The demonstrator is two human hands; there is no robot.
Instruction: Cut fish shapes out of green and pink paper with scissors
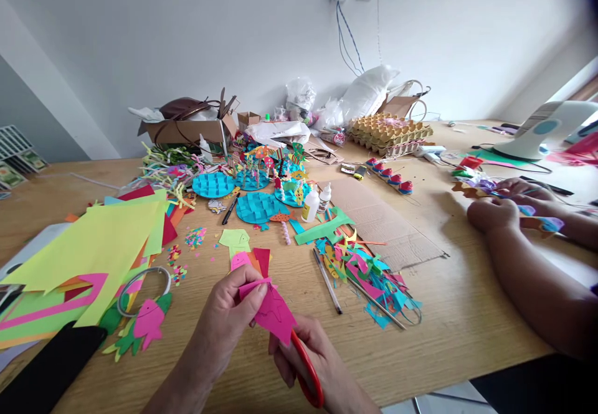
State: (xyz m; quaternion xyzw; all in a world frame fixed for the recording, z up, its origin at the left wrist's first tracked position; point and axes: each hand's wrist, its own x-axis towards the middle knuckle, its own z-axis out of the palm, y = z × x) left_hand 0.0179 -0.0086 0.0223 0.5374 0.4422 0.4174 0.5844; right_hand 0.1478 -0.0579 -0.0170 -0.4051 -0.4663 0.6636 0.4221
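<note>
My left hand [231, 314] pinches a piece of pink paper [275, 315] between thumb and fingers. Dark outline marks show on the paper. My right hand [308, 352] is closed round the red handles of a pair of scissors [306, 364]; the blades are hidden behind the pink paper. Just beyond my left hand lie a yellow-green paper shape [235, 238], another pink piece [240, 260] and a dark red piece [262, 261]. Left of my hands, a pink paper fish [149, 319] rests over green ones, beside a roll of tape [168, 280].
Coloured paper sheets [93, 239] pile up at left near a black object [56, 364]. Paper scraps [374, 277], a pen [327, 280], glue bottles [309, 205] and cardboard [378, 221] lie ahead. Another person's hands [495, 211] work at right. Egg trays [392, 132] stand behind.
</note>
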